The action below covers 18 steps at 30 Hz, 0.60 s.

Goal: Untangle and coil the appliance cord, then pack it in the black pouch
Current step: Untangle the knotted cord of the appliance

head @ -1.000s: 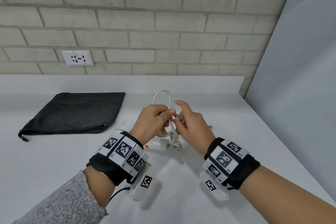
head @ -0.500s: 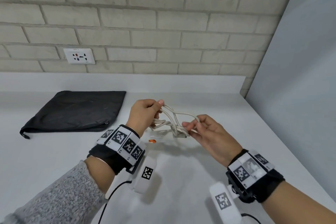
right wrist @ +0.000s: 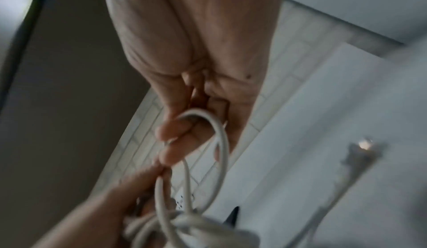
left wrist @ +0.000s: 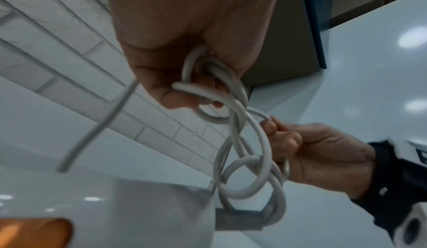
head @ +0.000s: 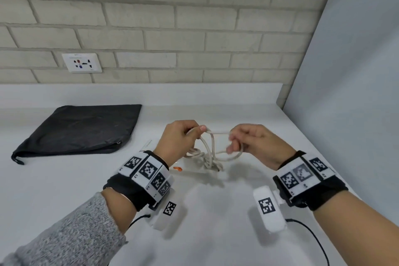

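A white appliance cord (head: 210, 151) hangs in tangled loops between my two hands above the white counter. My left hand (head: 180, 138) grips several strands of the cord (left wrist: 231, 94) in curled fingers, thumb on top. My right hand (head: 248, 142) pinches one loop of the cord (right wrist: 217, 133) and holds it out to the right. The knotted loops (left wrist: 245, 177) dangle down to a white appliance body (head: 194, 167) with an orange mark (head: 178, 168) lying on the counter. The black pouch (head: 79, 129) lies flat at the left, apart from both hands.
A brick wall with a white socket plate (head: 82, 63) stands behind the counter (head: 64, 181). A grey panel (head: 349, 71) closes off the right side. A loose plug end (right wrist: 362, 149) shows blurred in the right wrist view.
My hands have drawn apart; the right hand moved right pulling a loop out of the tangle, stretching a strand level between both hands. The cord has lifted off the counter.
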Available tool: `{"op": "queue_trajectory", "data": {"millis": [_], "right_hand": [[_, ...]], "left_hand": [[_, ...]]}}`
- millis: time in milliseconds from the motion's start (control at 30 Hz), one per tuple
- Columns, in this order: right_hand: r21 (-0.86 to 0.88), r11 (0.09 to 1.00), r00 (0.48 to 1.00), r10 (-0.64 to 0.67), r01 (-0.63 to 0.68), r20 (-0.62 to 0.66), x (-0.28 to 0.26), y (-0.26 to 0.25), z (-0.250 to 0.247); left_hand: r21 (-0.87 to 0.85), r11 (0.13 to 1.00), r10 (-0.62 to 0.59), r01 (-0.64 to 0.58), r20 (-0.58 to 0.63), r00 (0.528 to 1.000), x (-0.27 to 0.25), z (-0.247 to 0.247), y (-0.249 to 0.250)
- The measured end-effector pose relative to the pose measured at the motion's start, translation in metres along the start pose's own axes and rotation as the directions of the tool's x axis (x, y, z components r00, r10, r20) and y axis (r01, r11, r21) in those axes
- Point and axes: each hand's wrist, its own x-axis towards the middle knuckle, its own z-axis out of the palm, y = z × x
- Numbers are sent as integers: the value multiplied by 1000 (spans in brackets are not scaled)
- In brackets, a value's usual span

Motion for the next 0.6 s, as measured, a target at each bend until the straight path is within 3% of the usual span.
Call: {"op": "queue_trajectory", "data": {"millis": [33, 100, 167, 200, 267, 333, 367, 400, 433, 467, 500, 533, 600], "right_hand": [[210, 977, 997, -14, 30, -76, -2, 4, -5], [582, 807, 985, 0, 103, -174, -6, 12, -15], [749, 653, 970, 89, 113, -225, -9, 21, -16], [730, 676, 956, 145, 94, -257, -9, 24, -16], [500, 866, 916, 199, 2, -348, -10, 26, -16], [-4, 999, 902, 30, -35, -430, -10, 22, -17], [-337, 941, 889, -136, -21, -436, -10, 20, -17], [-655, 755, 868, -318, -11, -381, -10, 18, -15], [-857, 515, 859, -448, 19, -250, -10, 17, -11], [-937, 331, 849, -522, 114, -81, -9, 17, -8], [-948, 232, 832, -551, 217, 55, -8, 18, -1], [-931, 213, 835, -532, 296, 144, -8, 18, 8], [-882, 357, 909, -386, 307, 160, -9, 14, 23]], "left_hand": [[-9, 1000, -23, 22, -25, 999, 2, -4, -2], [-18, 999, -38, 37, -104, 994, 6, -11, -6], [20, 1000, -15, 18, -167, 986, 7, -15, -7], [52, 999, 5, 4, -175, 985, 7, -15, -6], [64, 998, 24, -14, -157, 987, 6, -12, -2], [44, 999, 24, -19, -128, 991, 4, -7, 3], [38, 999, 24, -20, -112, 993, 3, -4, 5], [37, 999, 28, -25, -95, 995, 2, 0, 7], [48, 998, 41, -37, -81, 996, 1, 4, 9], [71, 996, 62, -56, -71, 996, -1, 9, 12], [98, 992, 87, -80, -63, 994, -2, 14, 14], [119, 987, 111, -104, -56, 992, -4, 18, 15], [141, 981, 138, -130, -52, 989, -3, 22, 16]]}}
